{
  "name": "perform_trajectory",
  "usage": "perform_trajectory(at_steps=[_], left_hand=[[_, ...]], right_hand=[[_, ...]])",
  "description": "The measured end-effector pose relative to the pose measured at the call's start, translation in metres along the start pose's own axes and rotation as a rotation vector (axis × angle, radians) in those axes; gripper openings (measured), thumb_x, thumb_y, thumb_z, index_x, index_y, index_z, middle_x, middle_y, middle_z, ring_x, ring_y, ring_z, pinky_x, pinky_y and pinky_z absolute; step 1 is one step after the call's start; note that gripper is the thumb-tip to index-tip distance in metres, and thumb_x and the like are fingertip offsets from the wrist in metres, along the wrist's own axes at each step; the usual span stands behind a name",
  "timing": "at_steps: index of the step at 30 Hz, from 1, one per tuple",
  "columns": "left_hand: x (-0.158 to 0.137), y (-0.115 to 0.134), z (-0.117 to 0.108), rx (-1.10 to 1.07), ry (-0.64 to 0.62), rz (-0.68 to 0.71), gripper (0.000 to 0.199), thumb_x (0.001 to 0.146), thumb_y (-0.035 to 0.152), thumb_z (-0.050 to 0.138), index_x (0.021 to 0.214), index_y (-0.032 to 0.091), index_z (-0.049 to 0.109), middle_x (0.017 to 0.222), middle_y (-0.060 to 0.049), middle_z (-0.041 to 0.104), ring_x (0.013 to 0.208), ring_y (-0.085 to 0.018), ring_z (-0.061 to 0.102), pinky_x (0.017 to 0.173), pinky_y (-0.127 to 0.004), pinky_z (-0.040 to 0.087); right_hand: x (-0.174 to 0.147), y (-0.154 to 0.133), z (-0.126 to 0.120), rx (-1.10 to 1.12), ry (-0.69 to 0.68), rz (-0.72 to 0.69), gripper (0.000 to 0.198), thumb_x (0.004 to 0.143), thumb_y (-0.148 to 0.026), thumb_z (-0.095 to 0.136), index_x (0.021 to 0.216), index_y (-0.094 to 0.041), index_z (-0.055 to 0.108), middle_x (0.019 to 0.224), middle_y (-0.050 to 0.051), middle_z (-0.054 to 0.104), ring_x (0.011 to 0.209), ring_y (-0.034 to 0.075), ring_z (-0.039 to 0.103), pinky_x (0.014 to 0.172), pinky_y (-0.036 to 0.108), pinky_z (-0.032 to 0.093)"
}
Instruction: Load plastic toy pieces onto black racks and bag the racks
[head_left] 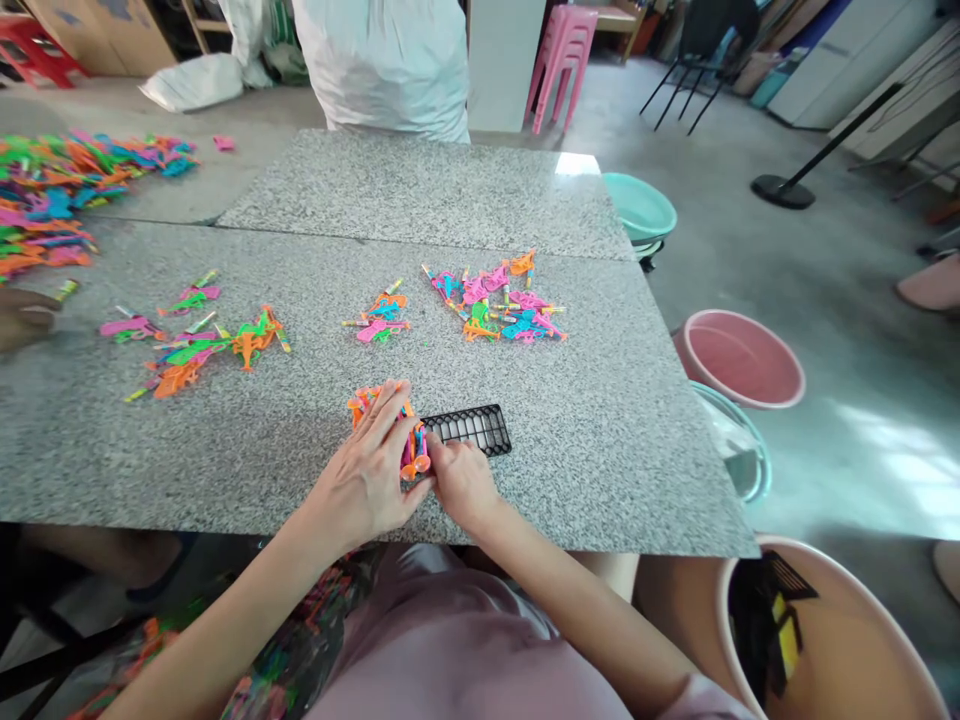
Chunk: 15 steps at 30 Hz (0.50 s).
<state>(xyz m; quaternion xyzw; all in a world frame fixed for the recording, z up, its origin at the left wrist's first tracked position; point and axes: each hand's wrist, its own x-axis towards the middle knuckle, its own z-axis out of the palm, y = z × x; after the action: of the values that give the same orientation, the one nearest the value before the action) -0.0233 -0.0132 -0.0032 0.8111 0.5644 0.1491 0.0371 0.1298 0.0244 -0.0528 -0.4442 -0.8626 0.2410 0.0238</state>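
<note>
A black plastic grid rack (491, 428) lies on the stone table, its right part showing cells without toys in them. Small plastic toys in orange, pink and blue (415, 458) are packed together at its left part. My left hand (367, 475) lies over these toys, fingers stretched across them and thumb along the near side. My right hand (463, 480) is closed at the near edge of the rack, fingertips against the toys; what it pinches is hidden. Behind the rack lie a small group of similar toys (382, 328) and a larger group (487, 305).
More toys (191, 350) lie to the left, near another person's hand (26, 318). A big toy heap (67, 190) covers the far left. Pink (742, 355) and turquoise (637, 205) basins stand off the right edge, and a large tub (840, 640) is at lower right.
</note>
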Motion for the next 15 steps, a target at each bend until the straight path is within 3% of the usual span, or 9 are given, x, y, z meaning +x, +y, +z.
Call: perform_trajectory(at_steps=[5,9,11,13,15], left_hand=[[-0.001,-0.005,0.005,-0.009,0.037,0.065,0.046,0.086,0.023,0.060,0.129,0.011,0.054,0.159,-0.022,0.032,0.152,-0.043,0.014,0.116,-0.064,0.037],[-0.003,-0.017,0.010,0.002,0.086,0.185,0.034,0.091,0.019,0.056,0.125,0.021,0.063,0.156,-0.011,0.044,0.154,-0.039,0.012,0.116,-0.063,0.037],[-0.003,-0.022,0.013,0.029,0.125,0.220,0.027,0.094,0.024,0.057,0.119,0.019,0.065,0.150,-0.012,0.051,0.153,-0.037,0.015,0.115,-0.061,0.039],[-0.001,-0.025,0.018,0.051,0.174,0.241,0.021,0.095,0.028,0.057,0.110,0.018,0.067,0.143,-0.013,0.058,0.153,-0.036,0.017,0.115,-0.060,0.039],[0.001,-0.027,0.021,0.057,0.224,0.268,0.017,0.095,0.029,0.057,0.101,0.018,0.068,0.133,-0.013,0.065,0.154,-0.035,0.017,0.117,-0.059,0.037]], right_hand=[[0.006,-0.005,0.003,-0.040,0.009,-0.060,0.030,0.086,-0.015,0.059,0.116,-0.014,0.060,0.091,0.012,0.071,0.106,0.027,0.062,0.091,0.036,0.044],[0.007,-0.001,0.014,-0.026,-0.008,-0.128,0.032,0.083,-0.012,0.062,0.115,-0.013,0.060,0.095,0.012,0.072,0.103,0.026,0.064,0.089,0.034,0.047],[0.016,0.020,0.006,0.040,-0.029,-0.190,0.035,0.082,-0.013,0.065,0.117,-0.016,0.060,0.097,0.008,0.072,0.097,0.023,0.065,0.085,0.031,0.049],[0.032,0.056,-0.017,0.076,0.039,-0.183,0.037,0.082,-0.013,0.067,0.118,-0.020,0.060,0.106,0.006,0.072,0.099,0.020,0.065,0.086,0.029,0.050],[0.054,0.100,-0.050,-0.028,0.263,-0.008,0.039,0.086,-0.008,0.059,0.123,-0.023,0.060,0.117,0.008,0.070,0.108,0.021,0.062,0.093,0.034,0.049]])
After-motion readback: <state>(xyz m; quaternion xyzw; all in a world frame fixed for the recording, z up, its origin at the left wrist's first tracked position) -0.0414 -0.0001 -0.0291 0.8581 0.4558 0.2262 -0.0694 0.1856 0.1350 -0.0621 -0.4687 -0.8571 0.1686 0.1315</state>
